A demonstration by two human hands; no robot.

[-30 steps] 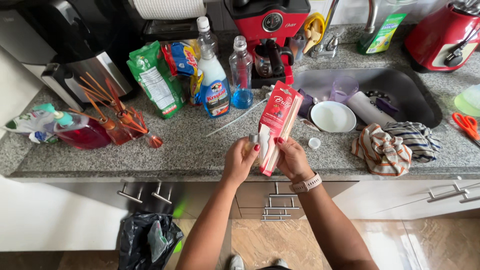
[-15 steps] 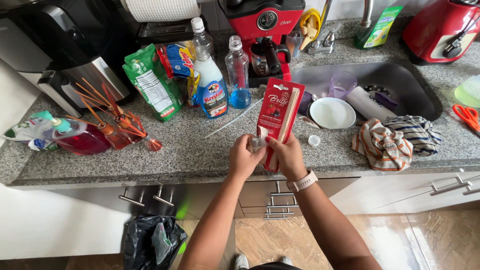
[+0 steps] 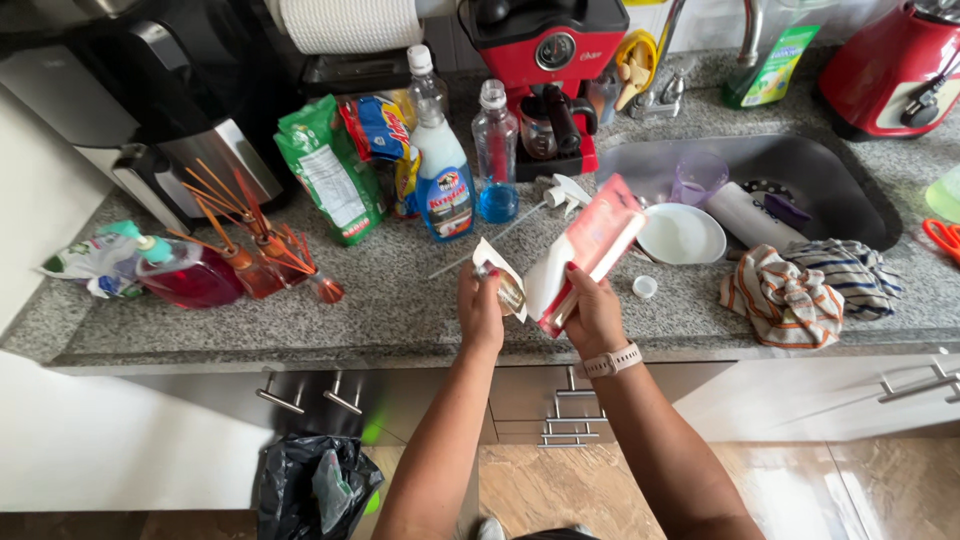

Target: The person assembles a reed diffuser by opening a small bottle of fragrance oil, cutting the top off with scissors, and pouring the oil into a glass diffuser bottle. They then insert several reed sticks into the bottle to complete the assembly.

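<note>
what the left hand [image 3: 482, 305] grips at the centre of the frame is hard to make out: a small clear item with a pale torn flap, mostly hidden by its closed fingers. the right hand [image 3: 592, 312], wearing a watch, wraps its fingers around the lower end of a red and white package [image 3: 590, 248], tilted up to the right above the counter [image 3: 400, 290] edge. just right of it lie a small white cap [image 3: 645, 287] and a striped cloth [image 3: 800, 285]. the sink [image 3: 830, 170] holds a white bowl [image 3: 680, 233]. a black bag [image 3: 315, 490] sits at lower left.
</note>
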